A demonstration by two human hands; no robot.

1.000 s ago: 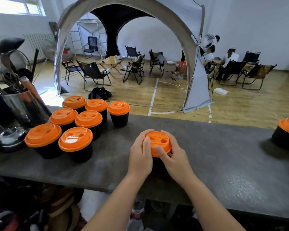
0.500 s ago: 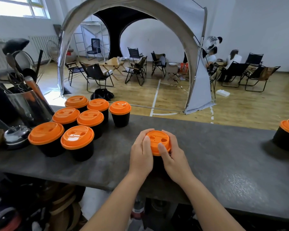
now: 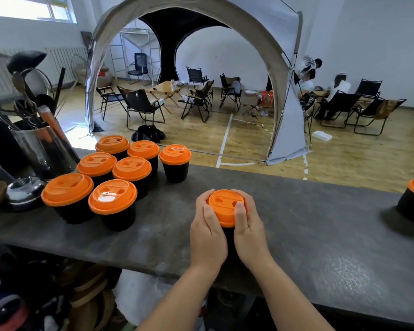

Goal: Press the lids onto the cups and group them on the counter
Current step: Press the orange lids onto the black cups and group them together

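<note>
Orange lid (image 3: 225, 206) on a black cup at the grey counter's (image 3: 320, 235) six o'clock edge, left hand (image 3: 207, 231) and right hand (image 3: 249, 231) wrapped around it, thumbs pressing its rim; likely light, thin, flexible plastic.

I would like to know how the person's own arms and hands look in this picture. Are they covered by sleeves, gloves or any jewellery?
Both forearms are bare up to the bottom edge of the picture; no sleeve shows. The left hand and the right hand wear no gloves. No ring, watch or bracelet shows on the visible fingers and wrists. The nails look short and unpainted.
</note>
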